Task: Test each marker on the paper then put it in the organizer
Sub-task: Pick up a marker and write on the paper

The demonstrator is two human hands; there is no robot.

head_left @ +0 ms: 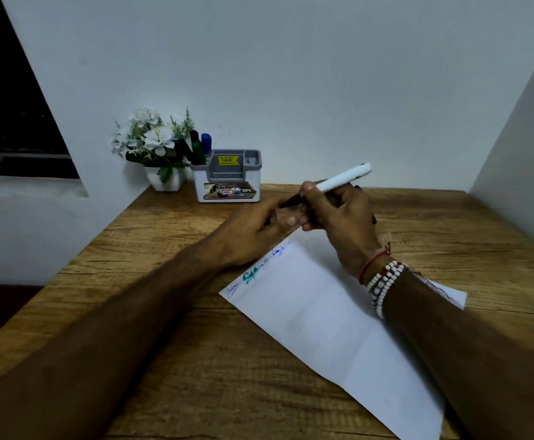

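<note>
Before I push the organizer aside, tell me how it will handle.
Probably light: the organizer looks like thin plastic. It may tip toward the flowers, since the tall markers stand at that end. Its flat base should slide, not roll.

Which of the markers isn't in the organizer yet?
The white marker, held between the left hand and right hand; the other markers stand upright in the organizer.

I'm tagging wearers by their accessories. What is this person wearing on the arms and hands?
No sleeves show. Behind the right hand, the wrist wears a white bead bracelet in several strands and a red thread. The left hand and wrist show nothing worn.
</note>
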